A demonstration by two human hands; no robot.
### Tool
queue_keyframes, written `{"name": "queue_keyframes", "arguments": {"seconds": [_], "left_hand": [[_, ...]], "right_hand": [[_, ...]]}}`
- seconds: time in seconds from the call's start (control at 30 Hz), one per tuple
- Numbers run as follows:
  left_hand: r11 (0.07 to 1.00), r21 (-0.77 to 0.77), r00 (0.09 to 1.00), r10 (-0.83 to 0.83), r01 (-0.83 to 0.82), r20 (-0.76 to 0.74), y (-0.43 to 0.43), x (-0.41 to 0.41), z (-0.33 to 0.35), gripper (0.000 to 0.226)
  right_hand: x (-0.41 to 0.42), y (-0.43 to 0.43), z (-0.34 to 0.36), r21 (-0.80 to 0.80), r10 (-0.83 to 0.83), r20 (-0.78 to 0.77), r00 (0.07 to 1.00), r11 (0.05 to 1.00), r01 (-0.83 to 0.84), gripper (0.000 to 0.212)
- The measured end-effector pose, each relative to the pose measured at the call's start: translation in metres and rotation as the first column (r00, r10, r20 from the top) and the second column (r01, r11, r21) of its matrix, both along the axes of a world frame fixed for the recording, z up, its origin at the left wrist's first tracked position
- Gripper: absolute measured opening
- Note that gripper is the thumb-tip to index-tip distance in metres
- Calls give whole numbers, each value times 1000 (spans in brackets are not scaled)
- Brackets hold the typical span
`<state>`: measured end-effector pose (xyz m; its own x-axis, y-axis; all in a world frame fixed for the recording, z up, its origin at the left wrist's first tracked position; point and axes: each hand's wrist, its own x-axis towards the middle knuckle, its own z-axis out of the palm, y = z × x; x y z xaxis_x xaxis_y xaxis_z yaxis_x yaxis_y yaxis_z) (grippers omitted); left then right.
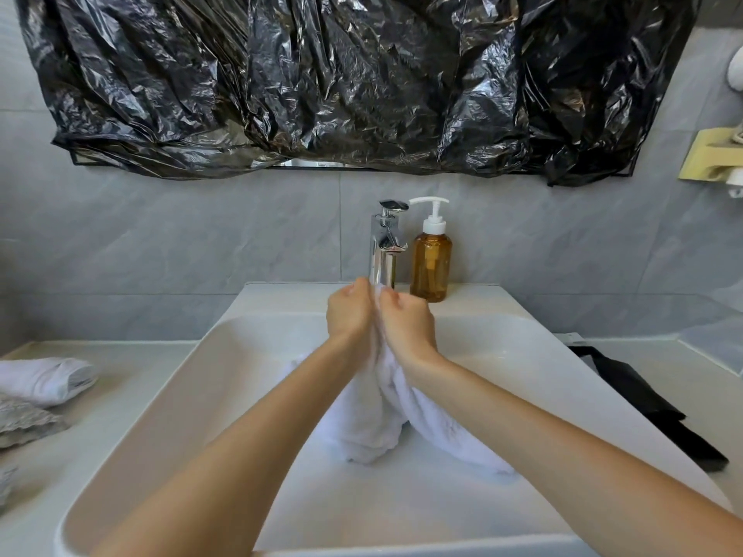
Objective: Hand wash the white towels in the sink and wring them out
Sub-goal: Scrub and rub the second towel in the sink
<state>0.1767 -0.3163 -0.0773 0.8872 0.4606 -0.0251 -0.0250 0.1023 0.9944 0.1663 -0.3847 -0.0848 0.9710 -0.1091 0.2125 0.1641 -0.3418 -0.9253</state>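
Observation:
A wet white towel (376, 416) hangs in two bunched folds over the white sink (169, 396), its lower ends resting on the basin floor. My left hand (349, 313) and my right hand (408, 323) grip its top edge side by side, knuckles nearly touching, just below the chrome faucet (385, 245). Whether water is running is not visible. A second white towel (44, 379) lies rolled on the counter at the left.
An amber pump bottle (431, 263) stands right of the faucet. A grey crumpled cloth (24, 424) lies at the left edge. A black cloth (639, 400) drapes over the sink's right rim. Black plastic sheeting (341, 82) covers the mirror above.

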Motion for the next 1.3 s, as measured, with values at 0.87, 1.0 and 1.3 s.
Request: {"name": "queue_keyframes", "arguments": {"seconds": [0.87, 1.0, 1.3], "left_hand": [[993, 83, 996, -76, 80, -48, -16, -4, -10, 31], [996, 47, 996, -68, 70, -55, -13, 2, -2, 31], [996, -73, 995, -63, 58, -76, -17, -5, -6, 33]], "right_hand": [[19, -7, 10, -15, -114, -101, 988, 994, 113, 40], [12, -11, 5, -33, -118, -63, 991, 993, 116, 41], [19, -9, 12, -29, -123, -22, 992, 992, 122, 41]]}}
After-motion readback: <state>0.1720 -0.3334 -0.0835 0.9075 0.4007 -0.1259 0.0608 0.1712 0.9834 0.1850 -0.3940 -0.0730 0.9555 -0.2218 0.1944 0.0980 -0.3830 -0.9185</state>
